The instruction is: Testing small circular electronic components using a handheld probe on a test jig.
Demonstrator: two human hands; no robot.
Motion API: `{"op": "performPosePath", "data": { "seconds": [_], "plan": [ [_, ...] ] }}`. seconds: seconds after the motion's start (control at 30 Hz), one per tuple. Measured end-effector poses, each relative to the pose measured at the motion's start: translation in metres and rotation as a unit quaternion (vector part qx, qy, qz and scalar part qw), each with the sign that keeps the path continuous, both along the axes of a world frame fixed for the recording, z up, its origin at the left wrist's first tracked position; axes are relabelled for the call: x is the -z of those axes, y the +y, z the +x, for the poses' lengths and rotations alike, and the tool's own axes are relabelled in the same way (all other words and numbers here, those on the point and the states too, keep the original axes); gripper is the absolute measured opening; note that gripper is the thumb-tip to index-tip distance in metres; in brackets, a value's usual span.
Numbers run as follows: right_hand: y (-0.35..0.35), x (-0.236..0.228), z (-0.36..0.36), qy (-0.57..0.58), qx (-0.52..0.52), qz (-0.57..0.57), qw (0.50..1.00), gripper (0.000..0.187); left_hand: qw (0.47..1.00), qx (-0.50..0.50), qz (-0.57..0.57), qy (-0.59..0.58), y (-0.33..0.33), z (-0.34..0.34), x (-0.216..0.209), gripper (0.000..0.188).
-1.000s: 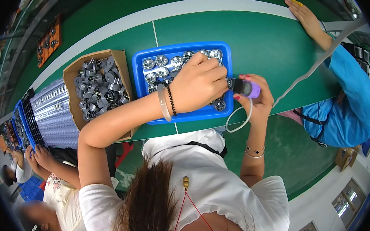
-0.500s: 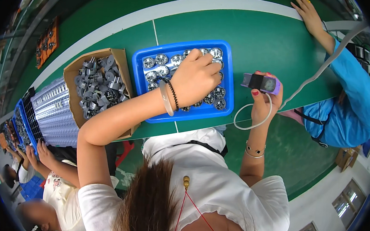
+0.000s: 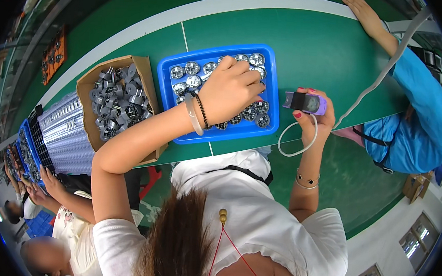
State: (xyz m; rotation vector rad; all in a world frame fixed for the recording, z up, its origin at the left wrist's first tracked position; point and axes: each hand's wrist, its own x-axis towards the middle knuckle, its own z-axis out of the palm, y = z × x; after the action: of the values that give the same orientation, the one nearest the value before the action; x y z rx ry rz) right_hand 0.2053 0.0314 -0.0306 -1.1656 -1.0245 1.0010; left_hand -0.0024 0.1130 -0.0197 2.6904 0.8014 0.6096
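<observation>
Silvery parts sit in a blue tray; left fingers curled, grasp hidden; right fingers gripping a purple device

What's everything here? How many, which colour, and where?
workbench: 1, green, centre
plastic tray: 1, blue, on workbench
domed parts: many, silver, in tray
cardboard box: 1, brown, left of tray
pronged parts: many, grey, in box
handheld device: 1, purple and black, in right hand
ribbed plastic stack: 1, translucent, beside box
cable: 1, grey, right
parts tray: 1, orange, upper left
co-workers: several, pale or blue tops, both sides
left hand: 1, bare, over tray
right hand: 1, bare, right of tray
</observation>
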Motion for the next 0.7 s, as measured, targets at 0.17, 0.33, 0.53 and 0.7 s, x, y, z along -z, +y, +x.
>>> {"op": "performPosePath", "data": {
  "seconds": [0.17, 0.33, 0.53, 0.7],
  "plan": [
    [-0.002, -0.004, 0.006, -0.108, -0.086, 0.037, 0.990, 0.049, 0.999, 0.006, -0.045, -0.019, -0.009, -0.003, -0.017, 0.013],
    [-0.002, -0.005, 0.005, -0.131, -0.130, 0.030, 0.982, 0.048, 1.000, 0.019, -0.023, 0.007, -0.024, 0.006, -0.007, 0.008],
    [-0.002, -0.004, 0.006, -0.176, -0.141, 0.042, 0.973, 0.047, 1.000, 0.017, -0.012, -0.013, -0.023, 0.006, -0.012, 0.008],
    [0.001, -0.005, 0.001, -0.181, -0.134, 0.059, 0.973, 0.047, 0.998, -0.013, -0.029, -0.057, -0.022, 0.006, -0.015, 0.014]
  ]
}}
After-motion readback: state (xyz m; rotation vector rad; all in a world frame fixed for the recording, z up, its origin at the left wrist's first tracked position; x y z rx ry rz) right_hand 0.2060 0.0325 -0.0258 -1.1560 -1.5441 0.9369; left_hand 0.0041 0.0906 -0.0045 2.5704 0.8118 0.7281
